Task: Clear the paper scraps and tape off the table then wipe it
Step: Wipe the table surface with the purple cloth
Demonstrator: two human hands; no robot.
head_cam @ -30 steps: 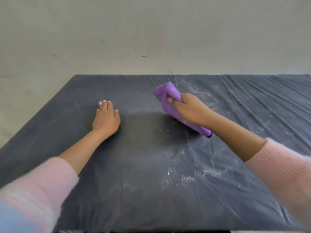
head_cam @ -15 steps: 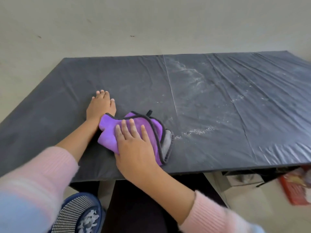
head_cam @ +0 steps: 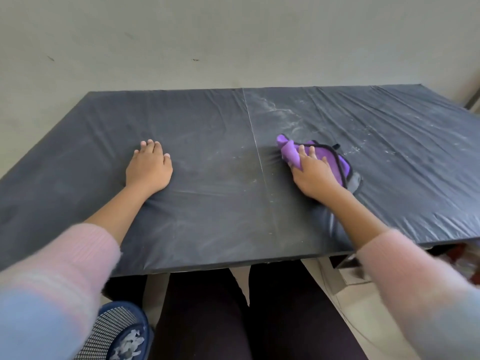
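1. since half a second ago the purple cloth (head_cam: 335, 158) has slid from beside the left grip (head_cam: 149, 168) to the right of the seam.
2. right grip (head_cam: 314, 175): fingers nearly straight, laid flat on the cloth, pressing it to the dark surface (head_cam: 207, 126).
3. left grip lies palm down on the surface, fingers straight, holding nothing, well apart from the cloth.
4. white dust (head_cam: 280, 110) streaks the surface beyond the cloth.
5. paper scraps (head_cam: 127, 344) lie in a blue basket (head_cam: 114, 326) below.
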